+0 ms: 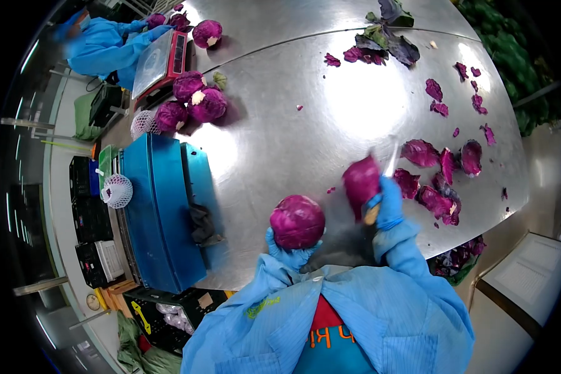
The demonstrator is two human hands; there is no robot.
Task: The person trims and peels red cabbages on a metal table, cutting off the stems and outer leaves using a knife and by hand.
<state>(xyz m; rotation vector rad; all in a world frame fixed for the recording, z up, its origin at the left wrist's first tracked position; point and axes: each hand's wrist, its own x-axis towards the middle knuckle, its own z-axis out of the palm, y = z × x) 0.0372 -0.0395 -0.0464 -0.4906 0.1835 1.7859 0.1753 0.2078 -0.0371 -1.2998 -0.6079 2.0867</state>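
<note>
A round red cabbage rests in my gloved left hand, whose fingers curl around it from below. My gloved right hand is closed on a knife; its blade is blurred and a light-brown handle end shows below the hand. A loose purple cabbage leaf, smeared by motion, is at the same hand, seemingly pinched against the knife. The leaf is apart from the cabbage. Several peeled leaves lie on the metal table just right of my right hand.
Several cabbages sit at the left beside a red scale, where a person in blue works. A blue box-like unit borders the table's left. Dark leaves lie at the far side. A crate stands below left.
</note>
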